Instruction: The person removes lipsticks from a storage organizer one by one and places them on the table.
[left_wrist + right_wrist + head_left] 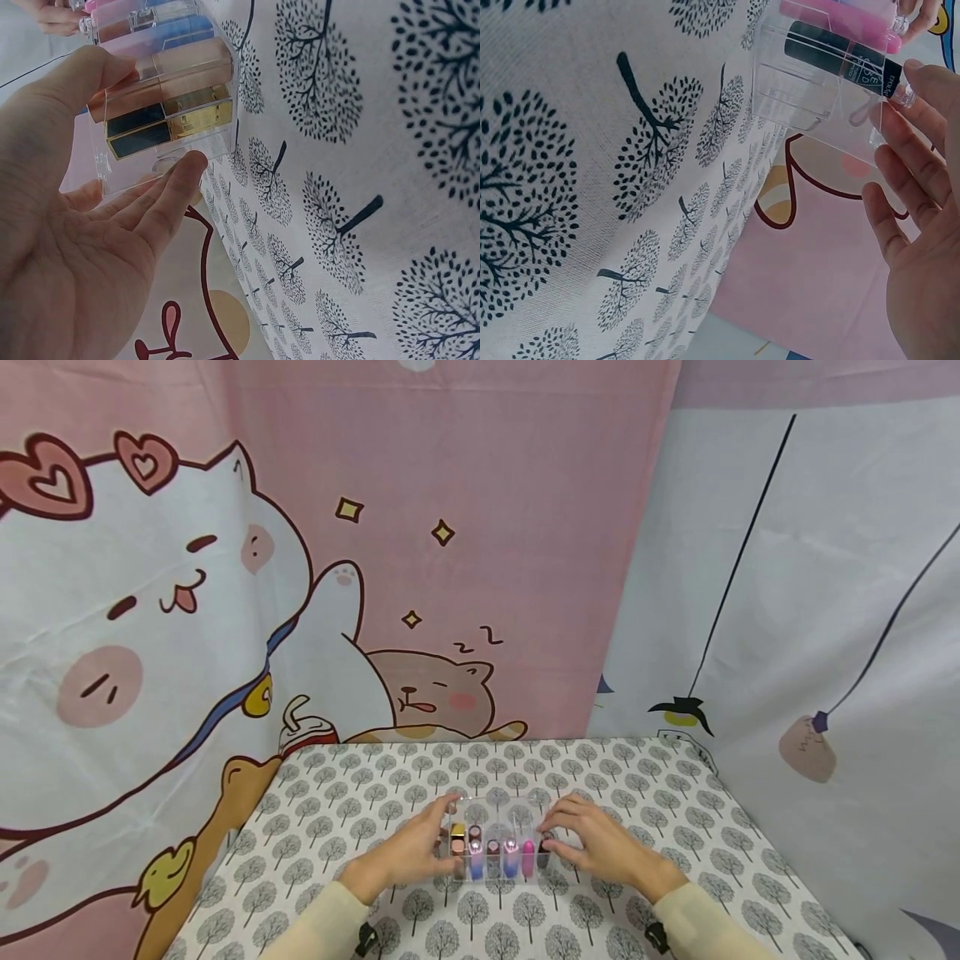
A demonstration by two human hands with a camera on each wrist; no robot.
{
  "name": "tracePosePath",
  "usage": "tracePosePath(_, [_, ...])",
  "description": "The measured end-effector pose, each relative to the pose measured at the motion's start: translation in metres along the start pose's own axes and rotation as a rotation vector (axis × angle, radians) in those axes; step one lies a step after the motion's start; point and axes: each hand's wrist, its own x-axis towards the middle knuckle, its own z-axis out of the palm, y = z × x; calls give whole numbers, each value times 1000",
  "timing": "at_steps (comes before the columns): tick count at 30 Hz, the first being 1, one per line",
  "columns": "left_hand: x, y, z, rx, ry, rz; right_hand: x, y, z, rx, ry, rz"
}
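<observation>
A clear lipstick organizer (pixel 491 810) on the patterned cloth holds several lipsticks in its front row and a couple behind. At its left end, my left hand (pixel 408 852) grips the clear walls, thumb in front and fingers at the back. Close to that thumb are a peach tube (pixel 187 67) and a black-and-gold square lipstick (pixel 169 124). My right hand (pixel 596 839) is at the right end, thumb and index finger pinching the top of a black lipstick tube (pixel 844 60) standing in the end slot. Beside it is a bright pink lipstick (pixel 528 857).
The table is covered by a white cloth (pixel 322 827) printed with grey trees. Behind it hangs a pink curtain (pixel 525 527) with cartoon animals, and a pale curtain (pixel 750 610) with printed lamps borders the right side.
</observation>
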Motion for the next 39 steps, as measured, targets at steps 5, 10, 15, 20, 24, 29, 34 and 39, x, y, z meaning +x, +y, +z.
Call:
tracePosePath(5, [1,-1,1,-4,-2,2,1,-1,-3,8,-2,10])
tracePosePath(10, [3,-2,2,0,-6,-10,1,-2,-6,21,-20,50])
tracePosePath(15, [4,-2,1,4,-4,-8,-1,-3,-8,25,-3,66])
tracePosePath(20, [4,-2,0,2,-6,-3,-1,-4,-8,46,8,64])
tracePosePath(24, [3,-2,0,1,-7,1,-1,-4,-8,76,29,49])
tracePosePath(29, [1,-2,0,-12,-5,10,-1,-5,-7,111,53,47])
tracePosePath(34, [2,-3,0,-18,-8,9,-2,-6,-7,143,62,56])
tracePosePath(39, [1,-3,0,-14,-7,4,-1,-7,-9,178,74,77])
